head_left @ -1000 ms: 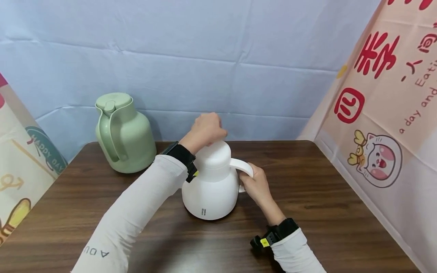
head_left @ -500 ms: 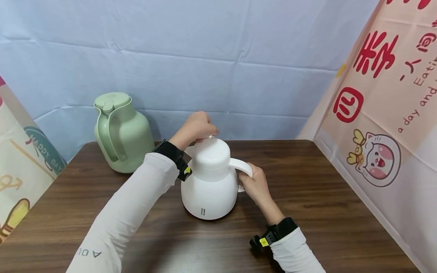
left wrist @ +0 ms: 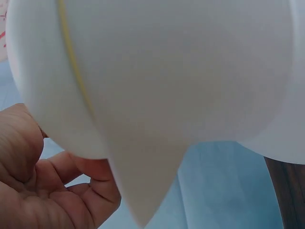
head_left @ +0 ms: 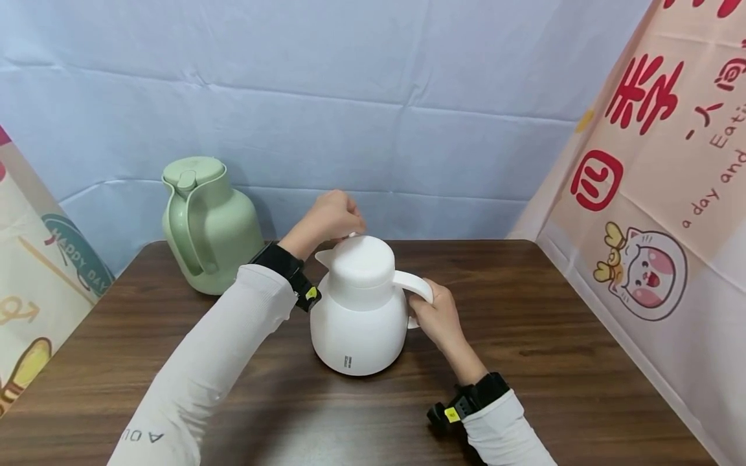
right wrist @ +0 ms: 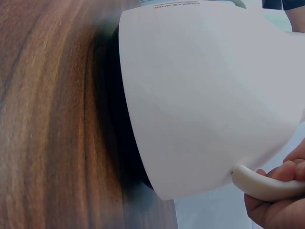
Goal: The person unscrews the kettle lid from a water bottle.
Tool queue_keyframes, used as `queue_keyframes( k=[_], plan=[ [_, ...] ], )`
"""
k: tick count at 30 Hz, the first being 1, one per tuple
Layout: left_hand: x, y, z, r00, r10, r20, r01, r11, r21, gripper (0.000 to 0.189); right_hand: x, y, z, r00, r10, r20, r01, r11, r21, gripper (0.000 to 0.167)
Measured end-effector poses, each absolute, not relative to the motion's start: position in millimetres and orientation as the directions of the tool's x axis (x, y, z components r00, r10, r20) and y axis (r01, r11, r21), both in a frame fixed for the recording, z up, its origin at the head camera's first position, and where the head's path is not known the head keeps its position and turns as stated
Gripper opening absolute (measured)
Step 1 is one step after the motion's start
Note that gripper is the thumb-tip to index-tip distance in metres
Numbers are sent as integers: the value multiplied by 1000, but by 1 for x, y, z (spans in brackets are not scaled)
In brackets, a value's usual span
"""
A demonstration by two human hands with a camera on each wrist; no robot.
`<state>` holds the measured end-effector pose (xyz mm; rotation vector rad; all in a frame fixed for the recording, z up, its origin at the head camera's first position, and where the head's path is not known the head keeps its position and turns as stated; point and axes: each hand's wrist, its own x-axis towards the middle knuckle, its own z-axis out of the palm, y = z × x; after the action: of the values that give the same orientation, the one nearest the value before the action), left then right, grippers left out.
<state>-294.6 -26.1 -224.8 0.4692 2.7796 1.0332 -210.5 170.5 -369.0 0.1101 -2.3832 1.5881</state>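
Observation:
A white thermal jug stands upright on the table, topped by a rounded white lid. My left hand is behind the lid at its far left edge, its fingers curled on a small white tab there. In the left wrist view the thumb and curled fingers meet the lid's side, next to the pointed spout; the tab itself is hidden there. My right hand grips the jug's handle. The right wrist view catches its fingers wrapped round the handle's lower end.
A green thermal jug stands at the table's back left, its handle facing me. The dark wooden table reaches back to a pale blue cloth. Printed cloths hang at both sides.
From above the lid, my left hand has shifted left along its rim, and the small tab has moved left with it, so the lid appears turned. The spout now shows. My right hand stays on the handle.

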Motion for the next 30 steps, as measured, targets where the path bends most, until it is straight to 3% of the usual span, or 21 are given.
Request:
queue_keyframes(
  k=[9,20,30],
  plan=[
    [-295,-36,-227,-946,318,-55,190,688,701,12,-210,170,-368,-962,74,262,-214,388,-897,18],
    [-289,-48,-230,-946,325,-2,224,657,720,12,-210,170,-368,-961,86,262,-213,371,-904,10],
    [-286,-59,-240,-956,290,41,222,627,747,11,-211,171,-370,-962,87,257,-211,353,-911,14]
  ],
)
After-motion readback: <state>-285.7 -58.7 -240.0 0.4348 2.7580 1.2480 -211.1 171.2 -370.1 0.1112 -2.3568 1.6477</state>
